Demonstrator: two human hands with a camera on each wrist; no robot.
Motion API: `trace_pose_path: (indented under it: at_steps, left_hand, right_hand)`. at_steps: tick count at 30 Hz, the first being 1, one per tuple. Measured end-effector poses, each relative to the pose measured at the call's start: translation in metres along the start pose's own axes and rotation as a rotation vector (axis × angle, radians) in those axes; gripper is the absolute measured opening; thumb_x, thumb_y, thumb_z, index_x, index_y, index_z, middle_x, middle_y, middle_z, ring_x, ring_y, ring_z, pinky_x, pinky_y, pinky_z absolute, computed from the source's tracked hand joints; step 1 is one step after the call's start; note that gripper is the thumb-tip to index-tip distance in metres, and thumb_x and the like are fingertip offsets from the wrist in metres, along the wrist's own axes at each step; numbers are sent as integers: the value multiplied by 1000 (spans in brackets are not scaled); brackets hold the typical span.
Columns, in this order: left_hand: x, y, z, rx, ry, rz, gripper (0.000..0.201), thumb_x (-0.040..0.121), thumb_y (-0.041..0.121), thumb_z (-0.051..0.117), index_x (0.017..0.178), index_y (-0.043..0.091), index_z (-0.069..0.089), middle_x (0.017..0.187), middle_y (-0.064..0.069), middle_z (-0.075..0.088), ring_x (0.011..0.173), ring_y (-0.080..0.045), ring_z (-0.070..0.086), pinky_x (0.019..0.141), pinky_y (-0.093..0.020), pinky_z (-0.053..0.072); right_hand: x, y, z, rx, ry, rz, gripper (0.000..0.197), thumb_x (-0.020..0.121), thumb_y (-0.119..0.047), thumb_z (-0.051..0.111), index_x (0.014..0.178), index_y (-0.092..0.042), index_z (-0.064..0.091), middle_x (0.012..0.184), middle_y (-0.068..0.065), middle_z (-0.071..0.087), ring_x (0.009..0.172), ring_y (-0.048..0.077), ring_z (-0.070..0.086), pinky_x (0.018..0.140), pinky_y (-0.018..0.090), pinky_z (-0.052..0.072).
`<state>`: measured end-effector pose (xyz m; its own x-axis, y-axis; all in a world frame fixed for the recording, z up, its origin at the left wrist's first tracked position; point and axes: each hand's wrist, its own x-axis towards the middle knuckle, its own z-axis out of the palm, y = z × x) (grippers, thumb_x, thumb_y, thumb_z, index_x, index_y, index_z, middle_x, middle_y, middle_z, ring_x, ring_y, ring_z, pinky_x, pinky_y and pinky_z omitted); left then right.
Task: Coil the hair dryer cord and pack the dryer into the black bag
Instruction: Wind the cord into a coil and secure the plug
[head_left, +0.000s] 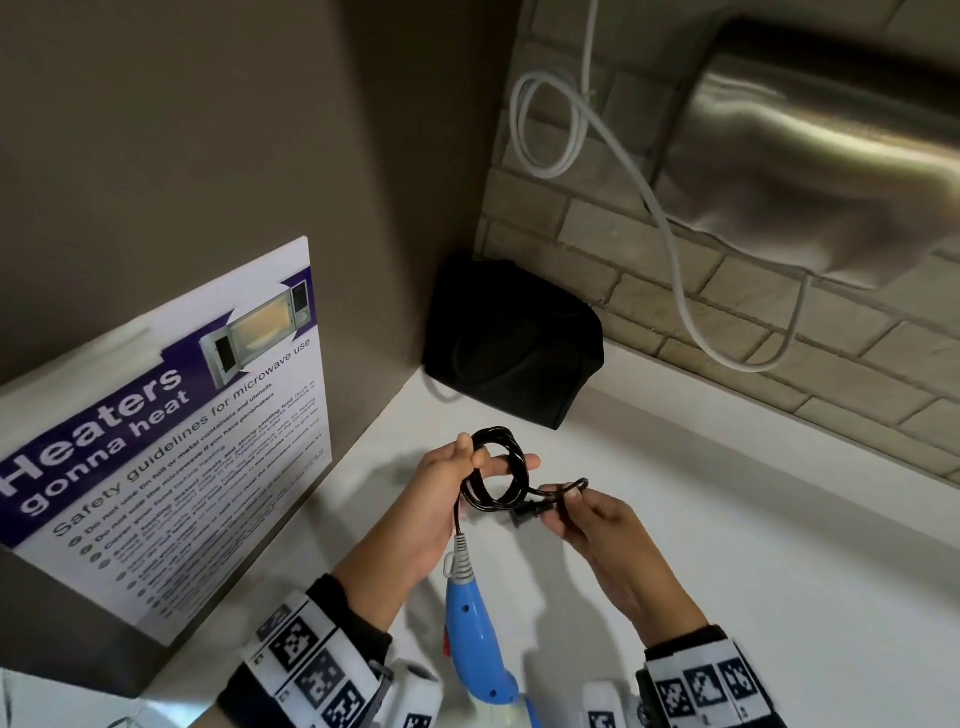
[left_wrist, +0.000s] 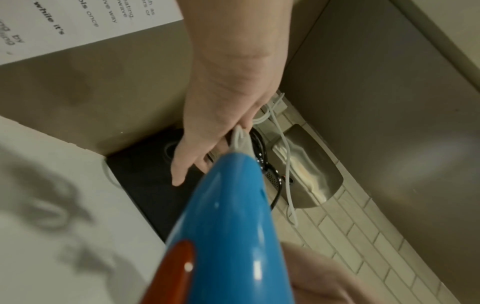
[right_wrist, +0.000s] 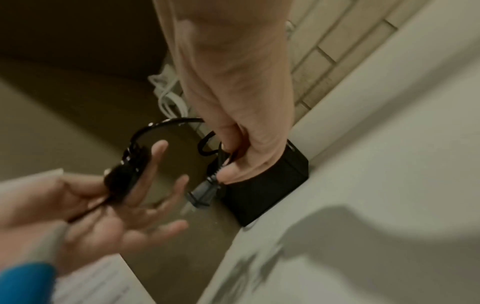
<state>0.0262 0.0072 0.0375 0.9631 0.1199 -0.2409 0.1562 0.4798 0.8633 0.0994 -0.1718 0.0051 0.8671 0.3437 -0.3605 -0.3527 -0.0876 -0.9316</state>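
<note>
The black cord (head_left: 501, 470) is wound in a small coil round my left hand's fingers (head_left: 519, 461), with the thumb pressing on it. My left hand (head_left: 483, 465) is above the white counter. The blue hair dryer (head_left: 475, 634) hangs from the cord below that hand, and its handle (left_wrist: 228, 226) fills the left wrist view. My right hand (head_left: 566, 501) pinches the loose cord end just behind the plug (head_left: 524, 519), right of the coil. In the right wrist view the plug (right_wrist: 202, 191) points down from that hand (right_wrist: 233, 162). The black bag (head_left: 511, 343) stands in the corner behind both hands.
A microwave safety poster (head_left: 171, 431) leans on the left wall. A steel wall unit (head_left: 805, 171) and a looped white cable (head_left: 665, 218) hang on the brick wall at the right. The white counter (head_left: 727, 519) stretches right of my hands.
</note>
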Motion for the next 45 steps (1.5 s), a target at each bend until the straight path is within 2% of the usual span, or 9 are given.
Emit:
trace_pose_path:
  at_steps: [4, 7, 13, 24, 27, 35, 38, 42, 45]
  left_hand:
    - [6, -10, -1, 1, 44, 3, 52, 102, 32, 30, 85, 15, 76, 120, -9, 67, 127, -18, 51, 111, -36, 30]
    - [13, -15, -4, -48, 166, -40, 37, 101, 26, 38, 103, -9, 51, 133, -19, 55, 136, -26, 39, 117, -42, 22]
    - [9, -12, 1, -186, 159, -50, 57, 100, 6, 29, 51, 21, 54, 63, 11, 63, 108, -22, 52, 106, -36, 31]
    - [5, -16, 17, -88, 208, -23, 42, 102, 28, 30, 108, -1, 60, 109, -19, 68, 106, -26, 64, 100, -38, 46]
    - [6, -21, 18, 59, 246, -11, 39, 101, 34, 31, 88, 15, 63, 106, -14, 70, 106, -24, 65, 104, -41, 43]
    - [11, -20, 7, 69, 313, 12, 39, 101, 36, 31, 96, 17, 65, 103, -12, 72, 106, -24, 65, 105, -44, 42]
    - [11, -22, 12, 77, 299, 5, 40, 102, 33, 31, 95, 13, 65, 97, -14, 72, 98, -25, 67, 97, -40, 48]
    - [12, -19, 5, -158, 246, -59, 41, 102, 26, 32, 70, 10, 53, 66, -7, 67, 65, -15, 65, 71, -29, 47]
    - [11, -15, -2, -285, 208, -87, 39, 100, 24, 33, 63, 15, 43, 92, -19, 74, 86, -21, 71, 82, -32, 45]
  right_hand:
    - [-8, -17, 15, 474, -34, 153, 27, 98, 2, 39, 92, 7, 65, 91, 12, 74, 88, 20, 72, 72, 22, 59]
    - [-9, -23, 22, 572, -21, 159, 19, 94, 6, 44, 95, 9, 63, 90, 13, 72, 79, 20, 73, 65, 22, 59]
    - [-11, -24, 30, 588, -47, 153, 25, 91, 13, 42, 91, 7, 66, 78, 10, 72, 73, 17, 73, 68, 23, 60]
    - [-15, -23, 44, 682, -147, 310, 31, 93, 10, 41, 82, 2, 69, 81, 15, 70, 64, 15, 68, 60, 21, 59]
    - [-15, -24, 48, 569, -177, 345, 23, 90, 8, 46, 85, -1, 66, 75, 10, 66, 56, 11, 60, 56, 21, 55]
    - [-32, -37, 50, 720, -395, 321, 15, 68, -4, 61, 82, -4, 65, 98, 13, 64, 88, 21, 61, 90, 35, 42]
    - [-36, -44, 54, 522, -372, 223, 18, 84, -11, 66, 98, -1, 69, 84, 6, 66, 85, 16, 64, 89, 31, 46]
    - [-42, -43, 57, 186, -313, 22, 31, 91, 9, 49, 117, -3, 61, 115, 11, 69, 112, 21, 64, 95, 26, 51]
    - [-55, -43, 55, -16, -348, -77, 44, 91, 8, 46, 124, -17, 60, 120, -1, 68, 116, 11, 60, 100, 23, 46]
